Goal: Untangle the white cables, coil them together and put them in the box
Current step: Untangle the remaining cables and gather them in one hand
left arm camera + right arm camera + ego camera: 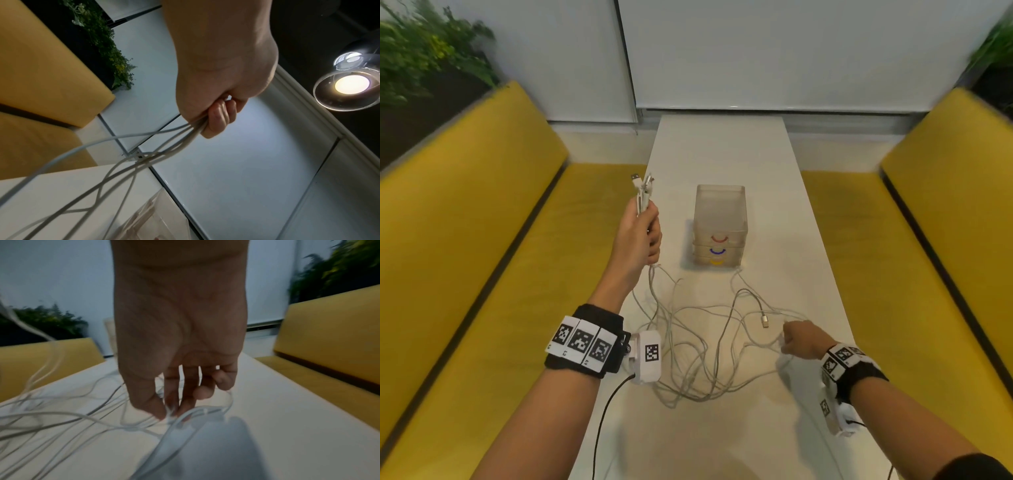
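Several white cables [698, 346] lie tangled in loose loops on the white table [722, 150]. My left hand [643, 233] is raised above the table's left side and grips a bunch of cable ends, whose plugs [642, 183] stick up out of the fist. The strands [144, 155] hang down from that fist [216, 120] to the pile. My right hand [796, 337] is low on the right of the tangle and pinches a cable strand [185, 417] between thumb and fingertips [162, 412]. A loose plug [765, 321] lies just left of it. The clear box [720, 219] stands open-topped beyond the tangle.
The box sits on stacked small drawers with red [719, 238], blue and yellow handles. Yellow benches [500, 274] flank the narrow table on both sides. Plants [424, 51] stand behind the left bench. A black cord [606, 411] hangs from my left wrist.
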`<state>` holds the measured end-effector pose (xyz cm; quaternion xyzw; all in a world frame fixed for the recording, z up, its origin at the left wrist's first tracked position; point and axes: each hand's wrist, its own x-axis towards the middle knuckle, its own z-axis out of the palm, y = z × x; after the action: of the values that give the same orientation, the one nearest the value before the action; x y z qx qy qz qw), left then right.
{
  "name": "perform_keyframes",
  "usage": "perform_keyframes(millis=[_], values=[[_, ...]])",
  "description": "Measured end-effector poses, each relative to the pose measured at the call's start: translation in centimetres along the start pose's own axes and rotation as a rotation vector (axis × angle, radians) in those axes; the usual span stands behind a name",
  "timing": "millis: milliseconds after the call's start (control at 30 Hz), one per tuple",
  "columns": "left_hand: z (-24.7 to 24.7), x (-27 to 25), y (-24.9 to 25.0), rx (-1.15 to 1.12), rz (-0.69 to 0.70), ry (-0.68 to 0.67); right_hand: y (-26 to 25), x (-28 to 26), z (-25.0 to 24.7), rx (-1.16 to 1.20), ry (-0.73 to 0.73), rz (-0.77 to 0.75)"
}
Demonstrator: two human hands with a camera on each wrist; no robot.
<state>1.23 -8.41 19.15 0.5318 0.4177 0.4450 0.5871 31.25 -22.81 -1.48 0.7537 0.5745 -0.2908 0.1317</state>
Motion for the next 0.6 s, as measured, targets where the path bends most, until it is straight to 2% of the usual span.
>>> perform_keyframes(millis=[67,200,300,433,533,600], values=[[-0.4,0.0,0.5,-0.012,0.064,0.055,1.3,-0.4,-0.6,0.035,0.065,0.084],[-1.0,0.1,2.0,-0.062,0.176,0.149,4.6,-0.5,0.3,0.010,0.104,0.210],[-1.2,0.1,2.9,-0.075,0.209,0.152,5.7,-0.2,1.8,-0.004,0.124,0.262],[-0.5,-0.3,2.7,-0.152,0.106,-0.034,3.7,-0.3,1.2,0.069,0.163,0.243],[-0.4,-0.8,2.7,-0.278,-0.034,-0.217,0.4,-0.5,-1.5,0.119,0.348,0.089],[-0.8,-1.4,3.3,-0.359,-0.064,-0.317,-2.3,-0.4,-3.2,0.131,0.433,-0.050]])
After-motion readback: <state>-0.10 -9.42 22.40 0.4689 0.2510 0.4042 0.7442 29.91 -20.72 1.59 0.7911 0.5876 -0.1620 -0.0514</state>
